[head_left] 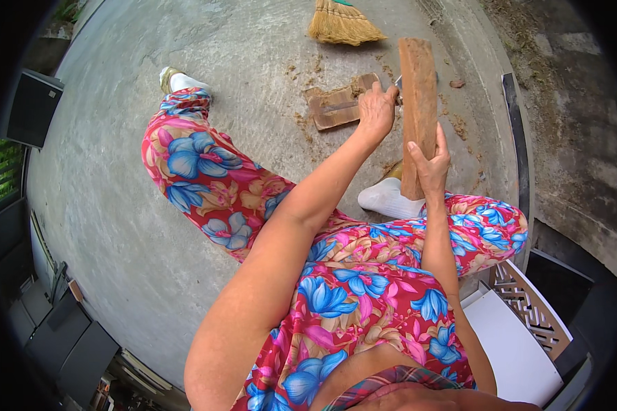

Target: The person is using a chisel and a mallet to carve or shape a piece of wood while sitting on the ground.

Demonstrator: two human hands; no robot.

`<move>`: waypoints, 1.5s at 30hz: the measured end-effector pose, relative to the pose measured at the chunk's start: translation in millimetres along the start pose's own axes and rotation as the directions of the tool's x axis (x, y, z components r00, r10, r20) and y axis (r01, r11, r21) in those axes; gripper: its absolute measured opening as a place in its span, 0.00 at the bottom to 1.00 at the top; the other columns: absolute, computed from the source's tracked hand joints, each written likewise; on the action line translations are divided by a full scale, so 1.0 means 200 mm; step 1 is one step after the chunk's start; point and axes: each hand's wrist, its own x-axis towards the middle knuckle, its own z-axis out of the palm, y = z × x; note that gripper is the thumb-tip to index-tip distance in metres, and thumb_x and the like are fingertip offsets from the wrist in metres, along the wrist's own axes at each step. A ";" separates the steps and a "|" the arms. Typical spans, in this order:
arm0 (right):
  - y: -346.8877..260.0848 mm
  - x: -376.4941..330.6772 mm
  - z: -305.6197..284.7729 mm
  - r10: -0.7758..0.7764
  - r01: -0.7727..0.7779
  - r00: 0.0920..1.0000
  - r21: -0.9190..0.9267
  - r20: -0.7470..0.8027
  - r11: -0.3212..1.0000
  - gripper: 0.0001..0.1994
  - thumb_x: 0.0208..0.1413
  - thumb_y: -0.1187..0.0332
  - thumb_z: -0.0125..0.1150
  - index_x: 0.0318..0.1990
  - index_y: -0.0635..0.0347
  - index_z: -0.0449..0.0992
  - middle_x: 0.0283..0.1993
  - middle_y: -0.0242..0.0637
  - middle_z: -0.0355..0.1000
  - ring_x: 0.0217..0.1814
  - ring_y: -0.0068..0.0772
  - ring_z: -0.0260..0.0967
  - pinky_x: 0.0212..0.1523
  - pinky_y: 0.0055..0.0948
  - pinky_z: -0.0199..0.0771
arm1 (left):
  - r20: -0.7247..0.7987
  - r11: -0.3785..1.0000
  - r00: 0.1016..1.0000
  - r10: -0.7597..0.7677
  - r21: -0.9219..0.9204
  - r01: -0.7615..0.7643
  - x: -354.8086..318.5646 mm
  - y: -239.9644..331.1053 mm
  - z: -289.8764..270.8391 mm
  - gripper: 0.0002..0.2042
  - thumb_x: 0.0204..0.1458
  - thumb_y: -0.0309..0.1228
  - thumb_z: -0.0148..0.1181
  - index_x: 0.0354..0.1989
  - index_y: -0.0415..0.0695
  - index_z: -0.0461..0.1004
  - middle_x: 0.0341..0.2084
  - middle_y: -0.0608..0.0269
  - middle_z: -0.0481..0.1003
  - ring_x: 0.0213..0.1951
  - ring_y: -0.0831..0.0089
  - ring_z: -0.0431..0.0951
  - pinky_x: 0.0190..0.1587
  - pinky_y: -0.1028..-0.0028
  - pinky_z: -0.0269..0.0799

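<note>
My right hand is closed round the lower part of a long, rough brown wooden plank, which stands on end with its lower end beside my white sock. Close to the plank's left side, my left hand is closed on a metal-bladed tool. Only a bit of shiny metal shows; the plank and my fingers hide the rest, so its kind is unclear. Beneath and left of that hand, a worn wooden block with a notched edge lies on the concrete.
Wood shavings are scattered around the block and plank. A straw broom lies at the far side. My legs in floral trousers spread to both sides. White furniture with a cut-out panel stands at lower right; a black speaker-like box is far left.
</note>
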 end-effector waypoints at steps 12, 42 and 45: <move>0.00 0.01 -0.01 0.010 0.001 0.986 0.069 -0.164 0.998 0.41 0.51 0.59 0.68 0.66 0.75 0.57 0.58 0.52 0.69 0.58 0.38 0.70 0.57 0.33 0.70 | -0.043 0.983 0.993 0.113 0.148 -0.105 0.04 -0.04 -0.11 0.14 0.44 0.31 0.64 0.41 0.49 0.76 0.33 0.47 0.74 0.38 0.52 0.77 0.36 0.56 0.71; -0.01 0.02 -0.01 0.031 -0.022 0.998 0.156 -0.055 0.987 0.40 0.50 0.58 0.68 0.65 0.73 0.59 0.54 0.50 0.72 0.53 0.36 0.73 0.53 0.33 0.73 | 0.346 0.745 0.670 -0.657 0.436 0.505 -0.27 -0.50 0.04 0.41 0.45 0.44 0.71 0.64 0.38 0.55 0.57 0.35 0.65 0.45 0.51 0.81 0.44 0.63 0.79; -0.02 0.02 0.00 0.026 -0.016 0.998 0.173 -0.054 0.985 0.40 0.50 0.58 0.68 0.65 0.73 0.59 0.54 0.50 0.71 0.53 0.36 0.73 0.54 0.33 0.73 | 0.410 0.765 0.646 -0.644 0.366 0.531 -0.28 -0.51 0.05 0.31 0.50 0.38 0.66 0.59 0.37 0.60 0.53 0.40 0.70 0.47 0.50 0.80 0.45 0.61 0.78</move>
